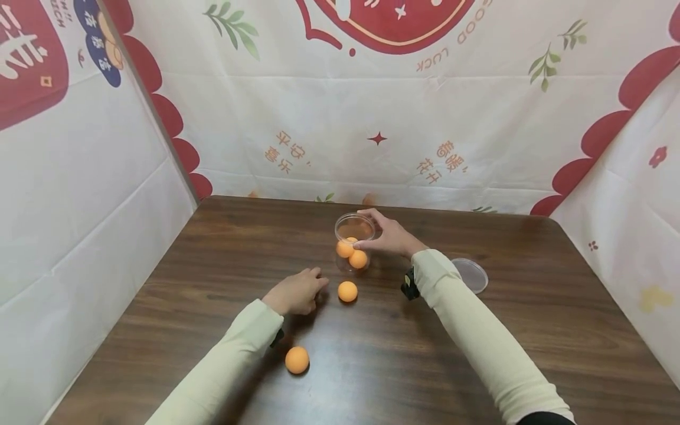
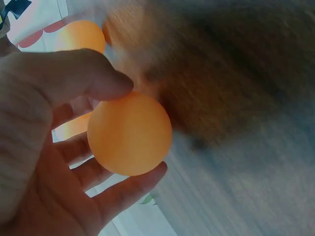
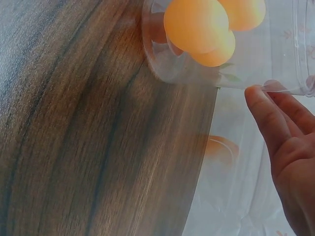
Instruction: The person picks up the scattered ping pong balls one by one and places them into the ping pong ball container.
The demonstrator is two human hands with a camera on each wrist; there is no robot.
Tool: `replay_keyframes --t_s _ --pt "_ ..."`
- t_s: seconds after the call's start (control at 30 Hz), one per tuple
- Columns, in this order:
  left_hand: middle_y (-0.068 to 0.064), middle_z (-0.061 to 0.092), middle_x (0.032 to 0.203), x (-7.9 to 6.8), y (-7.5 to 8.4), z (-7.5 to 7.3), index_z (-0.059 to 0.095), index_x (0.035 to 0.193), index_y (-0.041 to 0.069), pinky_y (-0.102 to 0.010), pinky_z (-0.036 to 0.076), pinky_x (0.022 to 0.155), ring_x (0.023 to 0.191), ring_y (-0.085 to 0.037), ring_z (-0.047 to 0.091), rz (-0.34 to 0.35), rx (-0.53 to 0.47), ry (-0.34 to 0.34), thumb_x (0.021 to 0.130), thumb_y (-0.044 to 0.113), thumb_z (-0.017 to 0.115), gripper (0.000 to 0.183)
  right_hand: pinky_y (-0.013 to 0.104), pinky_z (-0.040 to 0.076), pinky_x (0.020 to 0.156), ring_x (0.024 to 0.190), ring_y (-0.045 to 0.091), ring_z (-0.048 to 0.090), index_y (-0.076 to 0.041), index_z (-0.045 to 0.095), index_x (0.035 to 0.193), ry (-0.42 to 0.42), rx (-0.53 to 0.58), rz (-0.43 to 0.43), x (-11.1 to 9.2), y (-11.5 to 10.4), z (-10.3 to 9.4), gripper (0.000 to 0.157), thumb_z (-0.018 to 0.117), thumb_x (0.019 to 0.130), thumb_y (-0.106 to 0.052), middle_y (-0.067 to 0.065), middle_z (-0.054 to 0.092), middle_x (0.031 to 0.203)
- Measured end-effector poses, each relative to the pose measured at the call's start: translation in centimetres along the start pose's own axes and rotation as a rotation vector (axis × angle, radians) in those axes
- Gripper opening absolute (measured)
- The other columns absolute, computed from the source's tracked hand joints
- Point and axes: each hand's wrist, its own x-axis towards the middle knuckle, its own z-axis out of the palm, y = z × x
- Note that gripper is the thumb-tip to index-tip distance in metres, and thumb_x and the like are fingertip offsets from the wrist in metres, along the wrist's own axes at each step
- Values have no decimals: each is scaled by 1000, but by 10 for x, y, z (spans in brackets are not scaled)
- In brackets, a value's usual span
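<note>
Notably | left hand [image 1: 298, 291] pinches ball [image 2: 130, 133] | left wrist: visible | head: hidden

Jar [image 1: 352, 228]: on the worktop [image 1: 393, 366], balls [image 1: 358, 259] inside
Lid [image 1: 471, 275]: right of the jar
Front ball [image 1: 347, 291]: before the jar
Nearest ball [image 1: 297, 360]: left, before front ball

Curtained-off tabletop workspace (room type hidden): printed cloth [image 1: 329, 106] at 12 o'clock, pale hangings [image 1: 95, 200] at 9 and 3, wood-grain table [image 1: 382, 366] at 6.
</note>
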Motion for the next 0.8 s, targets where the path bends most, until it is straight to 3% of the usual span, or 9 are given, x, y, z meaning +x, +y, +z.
replay_keyframes --t_s 0.37,0.8 --pt "0 47 82 1 0 -6 61 82 9 -28 43 63 73 -15 47 64 10 28 75 3 71 13 52 39 103 130 28 45 -33 34 143 -2 13 -11 -2 -1 1 81 76 76 -48 6 47 141" --pt "-2 50 87 8 -1 -40 64 98 7 -28 44 66 74 -14 47 55 9 63 80 9 70 19 49 42 99 120 25 50 -31 35 142 4 8 -14 -2 2 2 80 76 76 -48 5 51 135"
